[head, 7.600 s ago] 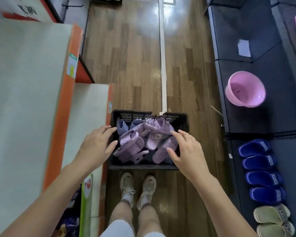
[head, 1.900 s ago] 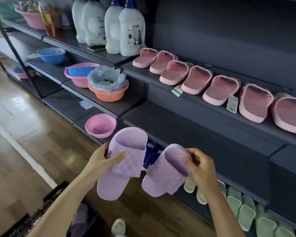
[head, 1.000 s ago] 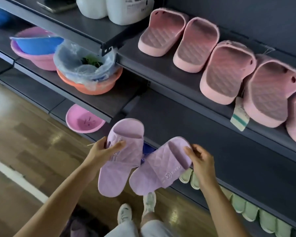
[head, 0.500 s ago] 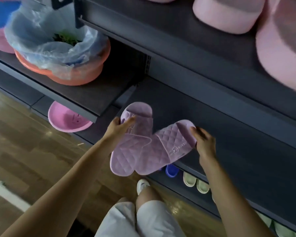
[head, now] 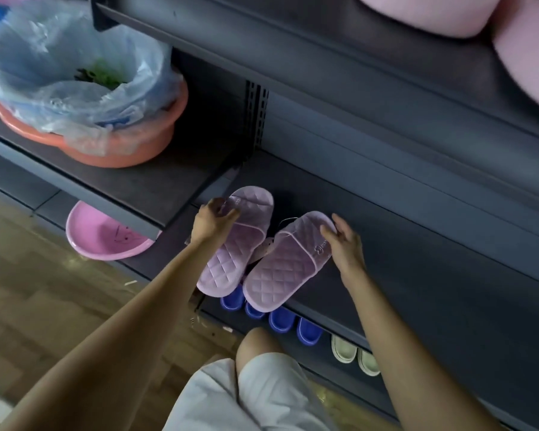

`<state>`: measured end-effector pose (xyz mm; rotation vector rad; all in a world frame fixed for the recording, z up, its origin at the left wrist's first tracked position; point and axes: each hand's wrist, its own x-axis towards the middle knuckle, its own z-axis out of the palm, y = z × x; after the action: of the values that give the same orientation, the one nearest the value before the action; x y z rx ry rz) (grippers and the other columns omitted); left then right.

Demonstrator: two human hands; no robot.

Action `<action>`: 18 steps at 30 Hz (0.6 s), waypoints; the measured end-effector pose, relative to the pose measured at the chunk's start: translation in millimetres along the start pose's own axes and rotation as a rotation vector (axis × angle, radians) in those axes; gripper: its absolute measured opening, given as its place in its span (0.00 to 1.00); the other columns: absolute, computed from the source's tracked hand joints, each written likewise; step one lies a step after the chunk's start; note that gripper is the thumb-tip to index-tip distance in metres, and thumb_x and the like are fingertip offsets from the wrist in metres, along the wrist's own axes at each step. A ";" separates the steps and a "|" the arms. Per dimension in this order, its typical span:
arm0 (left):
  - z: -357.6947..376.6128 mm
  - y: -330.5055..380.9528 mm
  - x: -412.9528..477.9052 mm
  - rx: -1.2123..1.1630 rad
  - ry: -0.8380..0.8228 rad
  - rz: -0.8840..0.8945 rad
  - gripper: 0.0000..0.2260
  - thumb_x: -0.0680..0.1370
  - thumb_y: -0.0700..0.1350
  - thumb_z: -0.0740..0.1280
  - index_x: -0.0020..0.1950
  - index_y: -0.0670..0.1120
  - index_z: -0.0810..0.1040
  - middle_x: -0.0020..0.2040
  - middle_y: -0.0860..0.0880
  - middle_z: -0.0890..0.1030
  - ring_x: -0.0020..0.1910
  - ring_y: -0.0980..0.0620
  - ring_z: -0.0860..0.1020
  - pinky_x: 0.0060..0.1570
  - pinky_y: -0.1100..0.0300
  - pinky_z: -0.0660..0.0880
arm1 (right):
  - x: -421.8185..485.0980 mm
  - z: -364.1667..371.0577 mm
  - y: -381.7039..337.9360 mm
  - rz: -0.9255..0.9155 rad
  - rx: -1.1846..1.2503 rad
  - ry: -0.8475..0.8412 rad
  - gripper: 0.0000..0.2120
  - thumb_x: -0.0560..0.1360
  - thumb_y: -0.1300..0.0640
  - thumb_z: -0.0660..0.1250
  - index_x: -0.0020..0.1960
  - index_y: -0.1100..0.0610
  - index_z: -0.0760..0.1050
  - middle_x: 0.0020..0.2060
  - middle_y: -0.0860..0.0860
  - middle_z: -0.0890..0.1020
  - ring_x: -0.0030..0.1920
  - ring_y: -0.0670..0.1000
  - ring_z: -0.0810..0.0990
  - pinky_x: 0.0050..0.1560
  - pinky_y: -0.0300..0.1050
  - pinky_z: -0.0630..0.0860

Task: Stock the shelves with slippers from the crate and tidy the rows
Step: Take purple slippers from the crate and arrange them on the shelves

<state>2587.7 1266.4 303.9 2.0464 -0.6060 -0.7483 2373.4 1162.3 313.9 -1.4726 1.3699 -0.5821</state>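
Observation:
Two lilac quilted slippers lie side by side on the dark middle shelf (head: 417,275), toes toward the back and heels hanging over the front edge. My left hand (head: 212,222) grips the left lilac slipper (head: 240,244) at the left side of its toe. My right hand (head: 344,244) holds the right lilac slipper (head: 287,265) at its toe edge, thumb on the strap. A tag string shows between the two slippers. The crate is out of view.
Blue slippers (head: 280,318) and pale green slippers (head: 352,356) line the bottom shelf below. An orange basin (head: 122,144) with a plastic bag sits on the left shelf, with a pink basin (head: 103,234) beneath it. Pink slippers (head: 433,14) fill the shelf above. My knee (head: 262,353) is near the shelf front.
Both hands carried the lilac slippers forward and down from mid-air onto the middle shelf. The slippers have separated from overlapping to lying side by side.

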 end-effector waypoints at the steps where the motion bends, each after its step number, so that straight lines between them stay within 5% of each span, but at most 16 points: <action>1: -3.0 0.9 -4.5 0.020 -0.010 0.007 0.18 0.76 0.50 0.65 0.65 0.47 0.73 0.57 0.46 0.78 0.53 0.46 0.77 0.46 0.57 0.72 | -5.9 -0.5 -1.9 -0.016 -0.024 -0.012 0.24 0.77 0.58 0.64 0.71 0.57 0.65 0.68 0.54 0.70 0.67 0.52 0.70 0.61 0.41 0.68; 6: -32.3 10.6 -44.4 0.170 -0.079 0.077 0.17 0.76 0.46 0.64 0.65 0.47 0.72 0.56 0.46 0.77 0.48 0.47 0.76 0.37 0.61 0.69 | -54.2 -11.1 -25.4 -0.141 -0.246 -0.054 0.19 0.77 0.56 0.64 0.68 0.55 0.69 0.65 0.52 0.74 0.63 0.51 0.73 0.55 0.39 0.69; 10: -68.6 17.7 -89.1 0.236 -0.113 0.081 0.19 0.76 0.46 0.65 0.67 0.48 0.71 0.62 0.44 0.74 0.56 0.47 0.74 0.47 0.59 0.67 | -104.2 -22.9 -51.2 -0.199 -0.400 -0.138 0.17 0.77 0.55 0.64 0.65 0.54 0.70 0.63 0.53 0.75 0.60 0.52 0.74 0.48 0.36 0.67; 18: -147.9 52.5 -194.1 0.219 -0.122 0.087 0.19 0.77 0.46 0.65 0.68 0.47 0.70 0.64 0.46 0.74 0.62 0.49 0.72 0.54 0.62 0.65 | -201.4 -46.1 -103.6 -0.377 -0.588 -0.233 0.18 0.76 0.54 0.64 0.66 0.56 0.70 0.62 0.52 0.75 0.62 0.53 0.73 0.57 0.44 0.69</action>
<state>2546.7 1447.3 470.9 2.1678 -0.8744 -0.7877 2331.5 1319.5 478.0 -2.2265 1.1311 -0.2238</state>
